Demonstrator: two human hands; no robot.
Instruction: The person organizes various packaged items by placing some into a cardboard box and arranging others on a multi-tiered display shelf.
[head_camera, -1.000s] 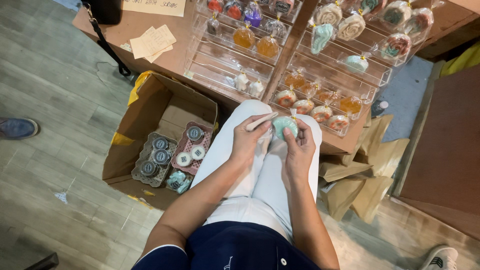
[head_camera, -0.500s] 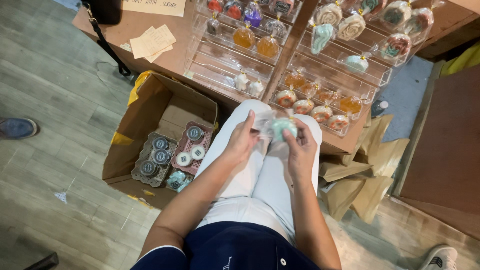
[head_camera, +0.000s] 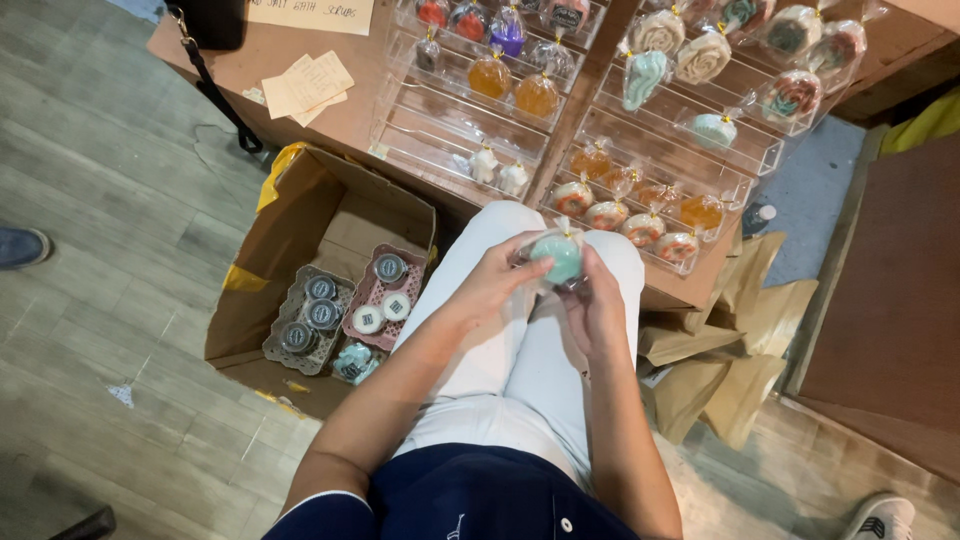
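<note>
Both hands hold one item above the lap, just in front of the tabletop (head_camera: 340, 110) edge. The left hand (head_camera: 492, 283) has its grip closed on the left side of a round pale-green soap (head_camera: 557, 257) wrapped in clear film. The right hand (head_camera: 598, 305) has its grip closed on the right and lower side of the same soap. On the tabletop, clear display trays (head_camera: 660, 160) hold similar wrapped items in several colours. An open cardboard box (head_camera: 300, 220) stands on the floor to the left of the knees; it contains two small baskets of lidded jars (head_camera: 325, 315). Brown paper bags (head_camera: 720, 370) lie on the floor to the right.
</note>
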